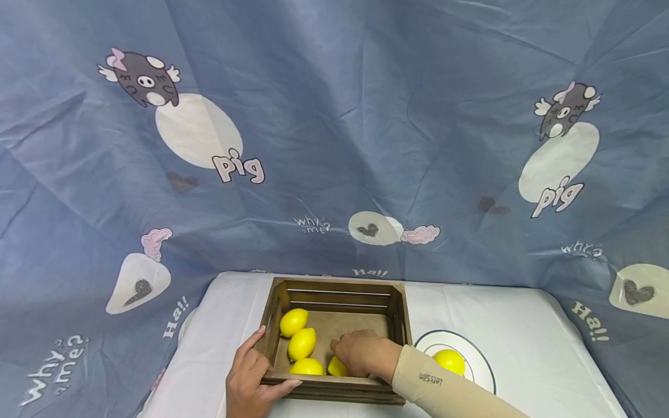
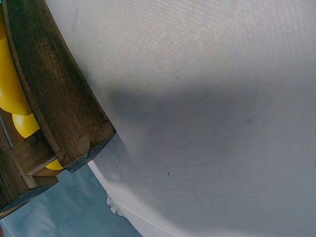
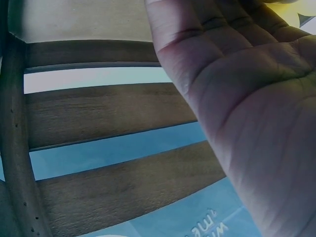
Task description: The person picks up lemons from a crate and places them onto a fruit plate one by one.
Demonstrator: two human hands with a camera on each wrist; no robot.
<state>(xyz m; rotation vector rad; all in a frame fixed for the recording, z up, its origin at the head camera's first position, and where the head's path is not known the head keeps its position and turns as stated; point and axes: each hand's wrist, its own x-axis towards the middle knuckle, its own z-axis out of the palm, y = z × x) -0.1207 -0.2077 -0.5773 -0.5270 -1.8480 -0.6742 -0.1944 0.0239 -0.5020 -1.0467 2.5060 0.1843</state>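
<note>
Two hands at a wooden crate (image 1: 334,391) with lemons inside
The left hand (image 1: 250,377) spreads over the crate's front left corner, thumb along the front rim, fingers extended by the left wall; the right hand (image 1: 362,352) reaches inside, its fingers curled down at a lemon (image 1: 336,367), though whether they grip it I cannot tell; three more lemons (image 1: 302,344) line the crate's left side; another lemon (image 1: 449,361) sits on a plate (image 1: 479,367) to the right, on the white tabletop (image 1: 502,307).
</note>
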